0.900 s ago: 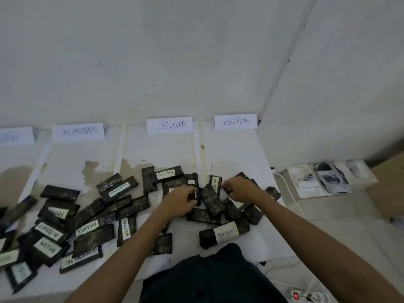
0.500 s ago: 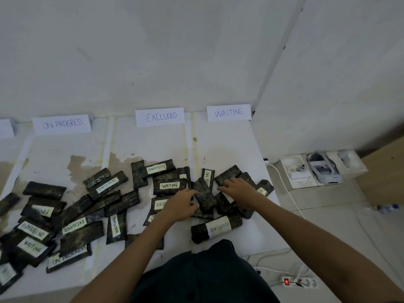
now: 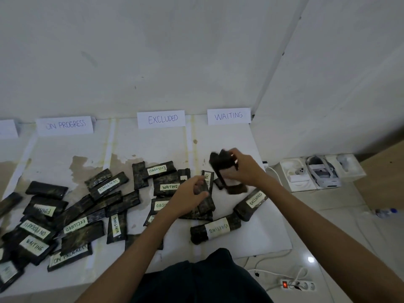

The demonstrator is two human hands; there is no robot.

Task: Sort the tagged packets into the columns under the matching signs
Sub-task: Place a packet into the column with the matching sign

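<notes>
My right hand (image 3: 246,171) pinches a dark plastic-wrapped packet with a white tag (image 3: 225,171), lifted right of centre. The tag is blurred and unreadable. Its long axis runs roughly up-down in frame. The white paper WAITING sign (image 3: 228,116) sits straight above, so the right hand is nearer that column. My left hand (image 3: 188,194) curls round a second dark packet (image 3: 207,202) in the centre pile.

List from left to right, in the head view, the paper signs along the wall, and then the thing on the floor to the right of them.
Sign cut off at the picture's edge, writing not readable → ON PROGRESS sign → EXCLUDED sign → WAITING sign → open white box with a headset-like device in it.
</notes>
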